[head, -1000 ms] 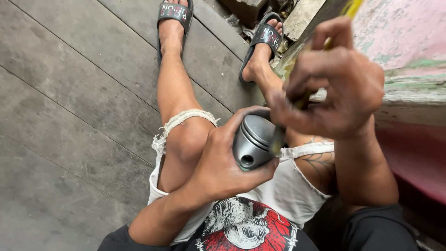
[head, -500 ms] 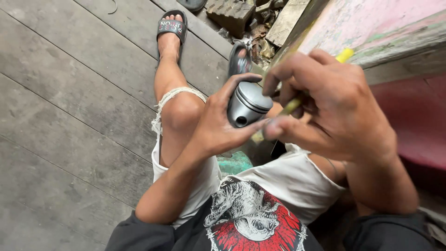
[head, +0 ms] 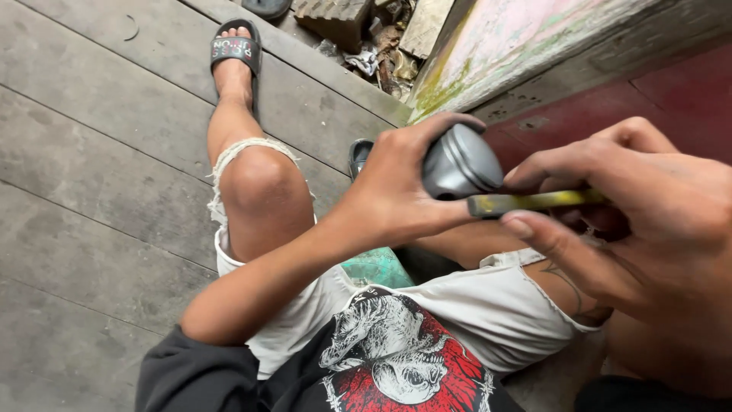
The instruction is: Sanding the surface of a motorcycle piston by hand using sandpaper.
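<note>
One view only, head camera. Left hand [head: 396, 194] is clenched around a grey metal piston [head: 457, 162], held above the lap at frame centre, crown tilted toward 4 o'clock. Right hand [head: 640, 221] pinches a yellow-green tool [head: 534, 201], its long axis level, tip touching the piston's lower edge from 3 o'clock. Piston is dull grey, smooth-crowned.

Single head-worn view, looking steeply down and slightly forward from close above the hands and lap, out over bent knees to the plank floor [head: 91, 152] and wall base [head: 534, 46].
</note>
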